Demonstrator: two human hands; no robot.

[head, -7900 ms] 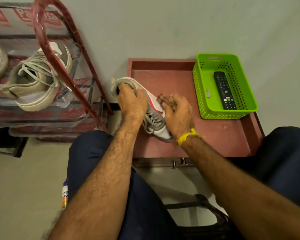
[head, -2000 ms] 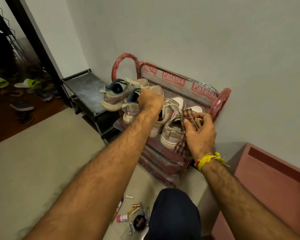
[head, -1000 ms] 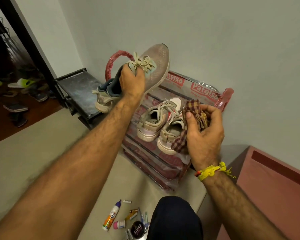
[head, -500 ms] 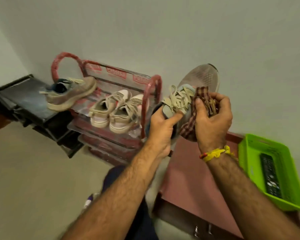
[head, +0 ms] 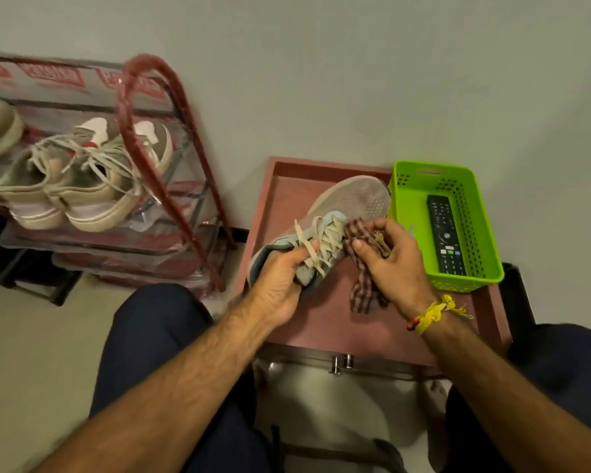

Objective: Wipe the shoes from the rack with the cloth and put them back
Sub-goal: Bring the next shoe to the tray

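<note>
Two beige sneakers [head: 79, 186] sat on the red rack [head: 171, 158], left of the red table [head: 321, 322]. Over that table our left hand [head: 280, 285] gripped the grey shoe [head: 325, 230] at its heel end, fingers curled over the laces. Its long axis ran diagonally, toe pointing up and right toward the green basket [head: 485, 268] on the table's right side. Our right hand [head: 393, 264] pinched the checked cloth [head: 362, 268] against the shoe's side. Half a second earlier, we had held the shoe higher, toe up against the wall; now it lay lower over the table.
</note>
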